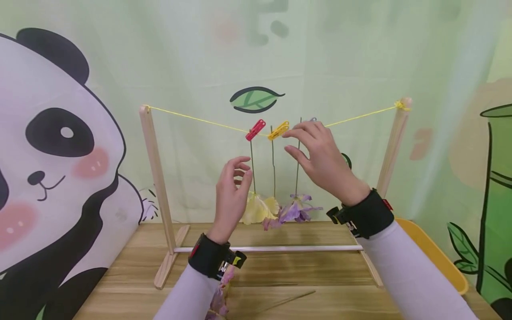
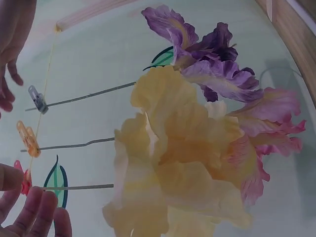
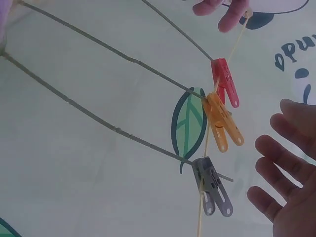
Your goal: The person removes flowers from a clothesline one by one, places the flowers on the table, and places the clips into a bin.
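Observation:
Three artificial flowers hang upside down by their stems from a sagging yellow string (image 1: 200, 120). A red clothespin (image 1: 255, 130) clips the yellow flower (image 2: 173, 158), a yellow clothespin (image 1: 278, 130) the pink flower (image 2: 269, 128), and a grey clothespin (image 3: 211, 186) the purple flower (image 1: 298, 208). My left hand (image 1: 233, 191), fingers loosely bent and holding nothing, is beside the yellow flower's stem, below the red clothespin. Higher up, my right hand (image 1: 326, 160) hovers by the yellow and grey clothespins, thumb and fingers apart. In the head view it mostly hides the grey one.
Wooden posts (image 1: 158, 178) on feet carry the string, joined low down by a white rod (image 1: 268, 249). More flowers (image 1: 219, 300) and a loose stem (image 1: 292, 300) lie on the table (image 1: 128, 266) at the front. A yellow tray (image 1: 436, 253) stands at right.

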{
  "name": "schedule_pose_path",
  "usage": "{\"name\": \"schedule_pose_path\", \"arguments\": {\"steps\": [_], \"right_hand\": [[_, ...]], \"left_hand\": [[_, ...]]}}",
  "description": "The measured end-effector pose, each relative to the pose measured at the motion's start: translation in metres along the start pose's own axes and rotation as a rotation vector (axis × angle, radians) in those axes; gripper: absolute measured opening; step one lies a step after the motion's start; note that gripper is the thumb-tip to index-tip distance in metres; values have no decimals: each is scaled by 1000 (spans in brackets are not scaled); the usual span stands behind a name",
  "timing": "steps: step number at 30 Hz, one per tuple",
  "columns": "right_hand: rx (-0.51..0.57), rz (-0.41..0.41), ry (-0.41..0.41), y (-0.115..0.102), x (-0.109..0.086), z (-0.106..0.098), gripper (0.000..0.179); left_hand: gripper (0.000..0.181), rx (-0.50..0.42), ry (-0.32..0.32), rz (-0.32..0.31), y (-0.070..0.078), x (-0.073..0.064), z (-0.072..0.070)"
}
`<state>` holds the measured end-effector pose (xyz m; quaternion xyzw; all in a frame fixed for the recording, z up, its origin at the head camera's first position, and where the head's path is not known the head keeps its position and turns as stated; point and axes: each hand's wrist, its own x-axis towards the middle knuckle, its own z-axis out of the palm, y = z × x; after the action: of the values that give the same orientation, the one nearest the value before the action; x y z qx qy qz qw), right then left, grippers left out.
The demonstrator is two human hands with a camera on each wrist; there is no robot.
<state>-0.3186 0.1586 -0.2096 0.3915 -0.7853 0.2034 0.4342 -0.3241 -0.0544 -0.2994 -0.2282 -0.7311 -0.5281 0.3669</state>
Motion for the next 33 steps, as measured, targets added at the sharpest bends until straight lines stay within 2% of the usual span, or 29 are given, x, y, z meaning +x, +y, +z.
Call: {"name": "schedule_pose_path", "arguments": {"steps": [8, 11, 13, 18, 20, 27, 33], "right_hand": [[-77, -6, -82, 4, 32, 5, 33], [-111, -15, -124, 7, 41, 8, 38], [-130, -20, -153, 7, 47, 9, 40], [-180, -16, -235, 4, 63, 14, 44], [-204, -14, -270, 2, 70, 15, 46], [-202, 1, -377, -2, 84, 22, 39], [-225, 46, -450, -5, 91, 24, 26]], "left_hand": [[36, 14, -3, -58, -4, 14, 6], [39, 4, -15, -74, -6, 18, 8], [41, 0, -28, -89, -1, 19, 9], [42, 17, -65, -119, -5, 23, 9], [42, 25, -76, -120, -12, 25, 10], [42, 64, -101, -114, -15, 26, 14], [40, 100, -90, -99, -15, 24, 16]]}}
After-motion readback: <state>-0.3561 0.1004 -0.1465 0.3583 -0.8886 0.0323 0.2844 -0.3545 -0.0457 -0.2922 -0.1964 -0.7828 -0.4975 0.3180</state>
